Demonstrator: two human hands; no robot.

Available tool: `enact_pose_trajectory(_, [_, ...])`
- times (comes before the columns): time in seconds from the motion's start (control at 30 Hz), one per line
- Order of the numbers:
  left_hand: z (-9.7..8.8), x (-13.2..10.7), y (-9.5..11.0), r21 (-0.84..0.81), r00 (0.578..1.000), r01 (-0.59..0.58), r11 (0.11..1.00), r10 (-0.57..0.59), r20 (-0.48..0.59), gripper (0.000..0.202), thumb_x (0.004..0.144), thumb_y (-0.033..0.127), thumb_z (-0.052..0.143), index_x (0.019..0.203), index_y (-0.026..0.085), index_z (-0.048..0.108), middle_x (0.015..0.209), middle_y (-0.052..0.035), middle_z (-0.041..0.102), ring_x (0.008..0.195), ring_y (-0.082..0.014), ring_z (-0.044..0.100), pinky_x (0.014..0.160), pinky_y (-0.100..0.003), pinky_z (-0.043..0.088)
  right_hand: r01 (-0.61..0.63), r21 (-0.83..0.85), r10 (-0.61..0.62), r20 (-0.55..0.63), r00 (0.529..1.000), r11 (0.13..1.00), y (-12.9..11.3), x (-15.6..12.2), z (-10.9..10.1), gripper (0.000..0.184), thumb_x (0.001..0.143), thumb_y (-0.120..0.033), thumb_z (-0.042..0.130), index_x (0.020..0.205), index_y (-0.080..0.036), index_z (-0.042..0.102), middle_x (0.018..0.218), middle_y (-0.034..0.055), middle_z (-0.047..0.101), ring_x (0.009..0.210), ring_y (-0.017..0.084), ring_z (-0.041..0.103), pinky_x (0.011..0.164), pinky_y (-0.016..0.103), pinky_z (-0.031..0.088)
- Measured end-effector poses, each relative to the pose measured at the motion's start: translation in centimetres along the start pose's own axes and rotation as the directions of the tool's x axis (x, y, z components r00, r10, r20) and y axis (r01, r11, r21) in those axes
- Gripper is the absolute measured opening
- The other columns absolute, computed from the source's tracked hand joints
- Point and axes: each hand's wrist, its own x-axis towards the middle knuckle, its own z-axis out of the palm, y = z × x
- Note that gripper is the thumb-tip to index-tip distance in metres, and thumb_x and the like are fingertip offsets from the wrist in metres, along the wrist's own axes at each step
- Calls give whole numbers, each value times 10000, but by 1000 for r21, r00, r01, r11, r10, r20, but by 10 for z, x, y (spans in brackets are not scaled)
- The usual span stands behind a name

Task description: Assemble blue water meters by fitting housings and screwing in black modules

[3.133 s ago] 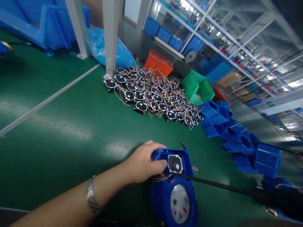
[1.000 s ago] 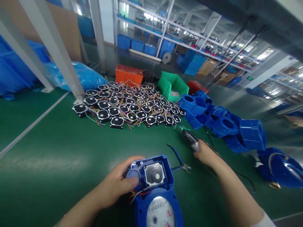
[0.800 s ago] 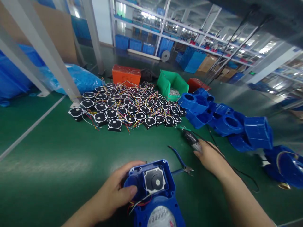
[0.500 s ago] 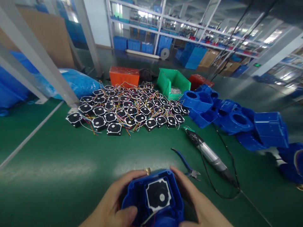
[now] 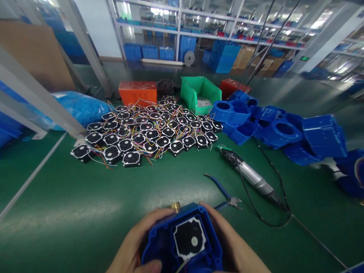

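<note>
A blue plastic housing [image 5: 212, 223] is held low at the bottom of the view, its open side facing me. Inside it sits a black square module [image 5: 187, 239] with a white-edged frame and a pale round spot; a light wire runs below it. My left hand [image 5: 142, 239] wraps the housing's left side, thumb over the near rim. Around the right wall curls my right hand [image 5: 230, 239]. A brass fitting [image 5: 175, 206] sticks out at the far edge beside my left fingers. Just beyond lie blue-handled cutting pliers [image 5: 227, 194] on the green floor.
Many black modules [image 5: 131, 158] with coloured wires cover the floor ahead. A silver corded power tool [image 5: 253, 176] lies to the right, below several blue housings [image 5: 284, 131]. Behind stand a green bin [image 5: 189, 94] of small metal parts and an orange box [image 5: 138, 93]. Grey posts rise left.
The view has shifted slightly, so the floor items sit a little further left. Both hands keep hold of the housing, which has tilted slightly, and more of the brass fitting shows.
</note>
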Motion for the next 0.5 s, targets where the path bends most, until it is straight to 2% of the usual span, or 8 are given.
enact_pose_trajectory(0.13, [-4,-1,-5,3,999,29,1000,-30,21,642,651,560,576,1207,274,431,1272,-64,437,1136,-323,404,984,-452,285,39,95,-44,59,997,995,2,-1,1,805,630,-206,725,1302,-192,282,1249,106,328,1157,239,343,997,330,284])
enact_pose_trajectory(0.27, [0,1,-3,11,999,16,1000,-16,-34,649,627,578,590,1181,269,457,1237,-59,471,1109,-308,436,941,-397,349,56,125,-66,76,995,991,7,-2,0,838,657,-245,723,1327,-196,222,1258,112,313,1147,252,352,986,353,301])
enact_pose_trajectory(0.37, [6,5,3,-14,996,-8,1000,7,-85,618,620,570,602,1132,238,503,1172,-68,527,1052,-296,488,889,-363,394,64,146,-72,46,996,987,9,0,1,831,677,-272,714,1329,-192,205,1266,119,302,1130,257,371,969,366,324])
enact_pose_trajectory(0.5, [8,11,8,-49,998,3,999,-6,-68,593,651,531,588,1123,186,491,1122,-91,558,1009,-291,517,852,-361,413,66,105,-68,21,997,992,7,2,2,818,710,-341,687,1330,-184,177,1256,132,314,1091,253,412,948,384,345])
